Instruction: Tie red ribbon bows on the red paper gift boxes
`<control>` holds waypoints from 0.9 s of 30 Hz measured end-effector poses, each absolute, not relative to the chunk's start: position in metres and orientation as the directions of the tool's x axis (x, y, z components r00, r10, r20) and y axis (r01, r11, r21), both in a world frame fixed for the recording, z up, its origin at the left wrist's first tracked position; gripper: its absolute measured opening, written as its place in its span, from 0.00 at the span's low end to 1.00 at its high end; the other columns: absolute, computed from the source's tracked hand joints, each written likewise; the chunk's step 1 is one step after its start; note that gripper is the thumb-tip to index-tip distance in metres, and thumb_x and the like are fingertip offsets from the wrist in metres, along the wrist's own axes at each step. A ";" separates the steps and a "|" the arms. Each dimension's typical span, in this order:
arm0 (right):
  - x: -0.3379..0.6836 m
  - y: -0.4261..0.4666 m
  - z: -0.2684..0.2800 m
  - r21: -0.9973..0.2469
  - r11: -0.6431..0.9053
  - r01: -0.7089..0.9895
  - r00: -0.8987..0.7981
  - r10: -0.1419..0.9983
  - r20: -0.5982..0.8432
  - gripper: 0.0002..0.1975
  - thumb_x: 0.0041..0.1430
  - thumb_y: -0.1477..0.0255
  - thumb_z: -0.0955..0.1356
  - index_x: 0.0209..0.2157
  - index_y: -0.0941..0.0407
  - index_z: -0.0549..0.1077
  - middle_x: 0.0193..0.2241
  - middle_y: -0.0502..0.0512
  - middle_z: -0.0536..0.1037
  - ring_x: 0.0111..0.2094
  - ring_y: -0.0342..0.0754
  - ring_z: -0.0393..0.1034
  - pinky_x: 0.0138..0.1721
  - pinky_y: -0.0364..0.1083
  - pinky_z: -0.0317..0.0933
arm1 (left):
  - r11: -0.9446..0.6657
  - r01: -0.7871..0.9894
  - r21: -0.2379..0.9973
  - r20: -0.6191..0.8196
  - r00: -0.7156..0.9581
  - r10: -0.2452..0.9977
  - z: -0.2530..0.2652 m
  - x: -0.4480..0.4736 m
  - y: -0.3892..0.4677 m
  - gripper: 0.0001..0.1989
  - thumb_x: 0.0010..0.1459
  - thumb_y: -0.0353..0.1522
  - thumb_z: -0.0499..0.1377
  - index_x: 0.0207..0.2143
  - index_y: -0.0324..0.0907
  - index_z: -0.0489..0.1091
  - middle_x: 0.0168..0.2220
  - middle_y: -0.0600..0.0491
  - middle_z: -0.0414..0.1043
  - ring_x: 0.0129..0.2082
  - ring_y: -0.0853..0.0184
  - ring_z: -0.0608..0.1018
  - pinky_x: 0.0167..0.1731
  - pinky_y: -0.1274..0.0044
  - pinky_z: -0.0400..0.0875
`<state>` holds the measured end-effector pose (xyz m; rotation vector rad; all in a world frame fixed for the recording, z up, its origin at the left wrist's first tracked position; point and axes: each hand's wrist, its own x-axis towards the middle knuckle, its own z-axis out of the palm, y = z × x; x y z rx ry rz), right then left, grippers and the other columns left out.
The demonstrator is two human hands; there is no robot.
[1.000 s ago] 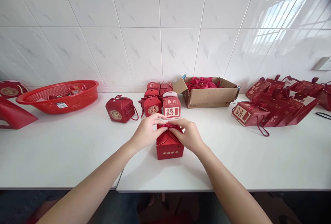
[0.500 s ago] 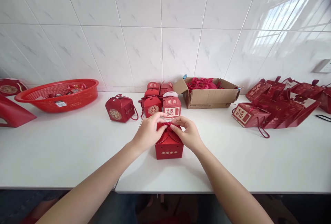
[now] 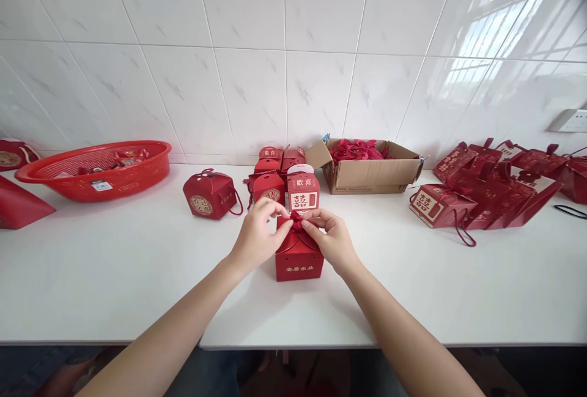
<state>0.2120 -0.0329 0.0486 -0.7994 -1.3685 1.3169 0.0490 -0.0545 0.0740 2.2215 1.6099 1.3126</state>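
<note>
A small red gift box (image 3: 299,267) with gold lettering on its front stands upright on the white table before me. Its curved top flaps are folded together, and a dark red ribbon bow (image 3: 296,222) sits on top. My left hand (image 3: 259,233) is at the left of the bow, thumb and forefinger pinched on the ribbon. From the right side, my right hand (image 3: 334,239) pinches the ribbon too, its other fingers curled behind. The rear of the box is partly hidden by my fingers.
Several red gift boxes (image 3: 302,192) stand just behind. Left are a single corded box (image 3: 210,195) and a red plastic basket (image 3: 94,188) with small packets. A cardboard box (image 3: 372,177) of red ribbons stands by the wall; red boxes and bags (image 3: 498,198) cluster at right.
My left fingers have drawn slightly left and opened a little from the right ones, so more of the bow shows. The view has shifted slightly; the box stays put.
</note>
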 end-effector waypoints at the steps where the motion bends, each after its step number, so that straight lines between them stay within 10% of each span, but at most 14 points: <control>1: 0.212 -0.033 0.049 -0.968 0.175 -0.178 -0.248 0.945 0.216 0.09 0.51 0.65 0.70 0.31 0.56 0.71 0.33 0.54 0.78 0.36 0.48 0.74 0.37 0.46 0.66 | -0.435 0.727 0.531 0.542 0.103 0.834 0.075 0.048 -0.058 0.02 0.54 0.31 0.59 0.32 0.43 0.69 0.35 0.54 0.72 0.36 0.67 0.75 0.38 0.74 0.70; 15: 0.213 -0.036 0.048 -0.910 0.413 -0.032 -0.296 0.866 0.403 0.11 0.61 0.64 0.62 0.40 0.54 0.70 0.39 0.54 0.76 0.41 0.47 0.71 0.44 0.47 0.64 | -0.382 0.646 0.661 0.508 -0.010 0.861 0.064 0.050 -0.064 0.07 0.54 0.35 0.60 0.29 0.43 0.76 0.33 0.51 0.77 0.33 0.64 0.78 0.36 0.73 0.75; 27: 0.216 -0.036 0.050 -0.924 0.379 0.044 -0.253 0.899 0.356 0.13 0.62 0.63 0.60 0.42 0.55 0.69 0.34 0.54 0.76 0.36 0.47 0.71 0.40 0.47 0.64 | -0.468 0.611 0.638 0.443 0.205 0.873 0.067 0.039 -0.054 0.06 0.56 0.32 0.57 0.32 0.43 0.74 0.36 0.51 0.74 0.36 0.66 0.76 0.36 0.75 0.73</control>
